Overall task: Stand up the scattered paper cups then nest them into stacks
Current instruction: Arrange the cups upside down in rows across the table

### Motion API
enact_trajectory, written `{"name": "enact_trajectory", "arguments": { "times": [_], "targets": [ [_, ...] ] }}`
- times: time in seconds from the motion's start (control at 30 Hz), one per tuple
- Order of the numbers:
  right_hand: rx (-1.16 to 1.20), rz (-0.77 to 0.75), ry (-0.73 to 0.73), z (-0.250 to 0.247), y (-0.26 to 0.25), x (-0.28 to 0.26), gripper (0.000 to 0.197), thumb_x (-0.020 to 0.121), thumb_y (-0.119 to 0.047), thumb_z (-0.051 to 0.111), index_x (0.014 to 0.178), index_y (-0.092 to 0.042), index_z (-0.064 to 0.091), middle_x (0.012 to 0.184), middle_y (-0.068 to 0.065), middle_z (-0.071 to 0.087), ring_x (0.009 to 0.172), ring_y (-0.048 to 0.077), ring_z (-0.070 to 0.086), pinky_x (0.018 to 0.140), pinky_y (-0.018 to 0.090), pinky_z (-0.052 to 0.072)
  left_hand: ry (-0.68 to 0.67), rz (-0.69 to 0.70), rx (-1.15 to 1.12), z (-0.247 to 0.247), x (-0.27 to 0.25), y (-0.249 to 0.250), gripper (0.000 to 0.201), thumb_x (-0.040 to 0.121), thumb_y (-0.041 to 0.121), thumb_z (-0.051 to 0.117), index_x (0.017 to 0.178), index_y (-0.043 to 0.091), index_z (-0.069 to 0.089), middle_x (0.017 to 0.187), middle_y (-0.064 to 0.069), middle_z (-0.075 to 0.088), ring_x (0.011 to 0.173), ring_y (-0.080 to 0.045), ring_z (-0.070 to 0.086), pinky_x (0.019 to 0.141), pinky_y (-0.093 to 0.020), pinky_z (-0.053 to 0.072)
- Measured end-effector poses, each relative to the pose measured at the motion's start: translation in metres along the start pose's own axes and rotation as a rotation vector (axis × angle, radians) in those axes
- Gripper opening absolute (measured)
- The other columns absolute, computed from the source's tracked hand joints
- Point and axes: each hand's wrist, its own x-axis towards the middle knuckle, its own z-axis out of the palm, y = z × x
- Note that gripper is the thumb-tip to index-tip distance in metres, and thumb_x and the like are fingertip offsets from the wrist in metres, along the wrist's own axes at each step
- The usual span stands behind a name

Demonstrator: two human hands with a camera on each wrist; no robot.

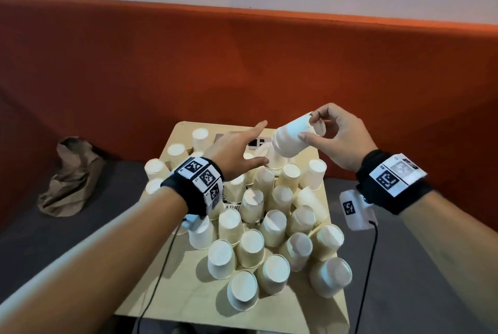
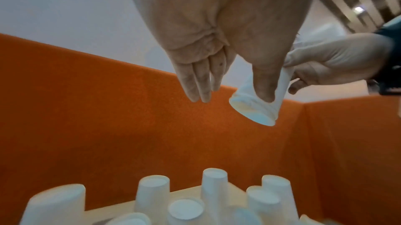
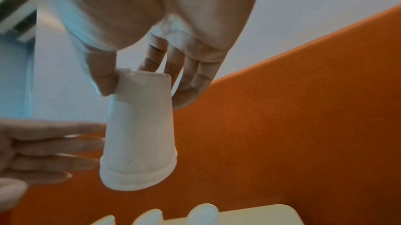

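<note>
While pinched, cup (image 1: 292,136) in right grip (image 1: 338,136).

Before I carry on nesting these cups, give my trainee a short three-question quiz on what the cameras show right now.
1. True or false: the right hand pinches the raised white paper cup near its closed base.
2. Multiple choice: the left hand is (A) gripping a cup, (B) open with straight fingers beside the raised cup, (C) flat on the pale wooden table.
3. Fill in: most white paper cups standing on the table rest with their open rims facing ____.

Key: 1 true; 2 B; 3 down.
</note>
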Motion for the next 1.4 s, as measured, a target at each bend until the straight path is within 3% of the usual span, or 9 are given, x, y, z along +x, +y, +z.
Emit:
{"name": "enact_trajectory", "arguments": {
  "times": [0.17,0.23,0.37,0.53,0.77,0.9,1.1,1.23,1.4],
  "targets": [
    [-0.236,0.041,-0.033,0.004,0.033,0.016,0.024,0.082,-0.035,0.078,0.096,-0.026,0.06,0.105,-0.011,0.063,0.099,0.011,0.057,0.081,0.026,0.043,-0.062,0.035,0.246,-0.018,0.012,-0.014,0.072,0.093,0.043,0.058,0.155,0.031,0.023,0.151,0.007,0.043,0.135,-0.018,0.045,0.099,-0.029,0.04],
    [-0.246,0.037,0.013,0.013,0.044,0.024,0.021,0.083,-0.029,0.077,0.095,-0.024,0.06,0.108,-0.007,0.062,0.101,0.014,0.057,0.083,0.026,0.041,-0.03,0.001,0.318,-0.021,0.014,-0.017,0.067,0.095,0.044,0.055,0.154,0.032,0.025,0.148,0.014,0.044,0.135,-0.015,0.044,0.087,-0.024,0.039],
    [-0.221,0.05,0.049,0.035,0.057,0.04,0.019,0.085,-0.025,0.073,0.095,-0.027,0.058,0.115,-0.008,0.061,0.103,0.013,0.055,0.087,0.027,0.042,-0.085,-0.03,0.239,-0.008,0.017,-0.023,0.069,0.092,0.04,0.059,0.153,0.029,0.029,0.15,0.007,0.045,0.135,-0.018,0.045,0.105,-0.034,0.042],
    [-0.29,0.049,-0.086,0.057,0.066,0.056,0.016,0.087,-0.028,0.071,0.098,-0.025,0.059,0.118,-0.007,0.06,0.105,0.017,0.056,0.085,0.033,0.048,-0.116,-0.046,0.269,0.0,0.014,-0.026,0.068,0.092,0.042,0.058,0.153,0.028,0.029,0.151,0.005,0.043,0.136,-0.02,0.043,0.106,-0.039,0.041],
    [-0.331,0.049,-0.234,0.085,0.074,0.064,0.017,0.09,-0.024,0.07,0.103,-0.018,0.062,0.121,-0.002,0.059,0.104,0.018,0.055,0.082,0.028,0.042,-0.117,-0.065,0.257,0.004,0.013,-0.029,0.064,0.095,0.039,0.056,0.153,0.026,0.03,0.15,0.005,0.046,0.133,-0.018,0.045,0.103,-0.031,0.037],
    [-0.343,0.051,-0.302,0.095,0.083,0.068,0.015,0.091,-0.024,0.068,0.104,-0.021,0.059,0.124,-0.001,0.058,0.108,0.021,0.056,0.088,0.033,0.045,-0.127,-0.077,0.222,0.008,0.014,-0.027,0.064,0.096,0.037,0.056,0.153,0.025,0.029,0.152,0.003,0.043,0.136,-0.018,0.042,0.103,-0.029,0.036],
    [-0.484,0.12,-0.491,0.104,0.094,0.069,0.05,0.091,-0.029,0.066,0.138,-0.026,0.049,0.157,0.001,0.03,0.134,0.024,0.045,0.106,0.038,0.041,-0.148,-0.075,0.2,0.012,0.016,-0.027,0.065,0.096,0.037,0.055,0.153,0.026,0.028,0.153,0.004,0.041,0.138,-0.017,0.039,0.107,-0.033,0.037],
    [-0.59,0.177,-0.584,0.106,0.097,0.065,0.068,0.092,-0.038,0.065,0.152,-0.033,0.033,0.164,0.005,0.015,0.149,0.026,0.024,0.115,0.043,0.034,-0.15,-0.065,0.199,0.014,0.015,-0.027,0.063,0.095,0.038,0.055,0.152,0.028,0.03,0.152,0.004,0.043,0.137,-0.018,0.042,0.107,-0.037,0.04],
    [-0.528,0.16,-0.493,0.099,0.095,0.065,0.067,0.09,-0.033,0.066,0.15,-0.027,0.037,0.162,0.004,0.022,0.144,0.026,0.034,0.111,0.039,0.038,-0.17,-0.054,0.207,0.015,0.017,-0.023,0.064,0.095,0.037,0.054,0.153,0.028,0.029,0.151,0.004,0.044,0.134,-0.02,0.044,0.106,-0.037,0.041]
  ]
}}
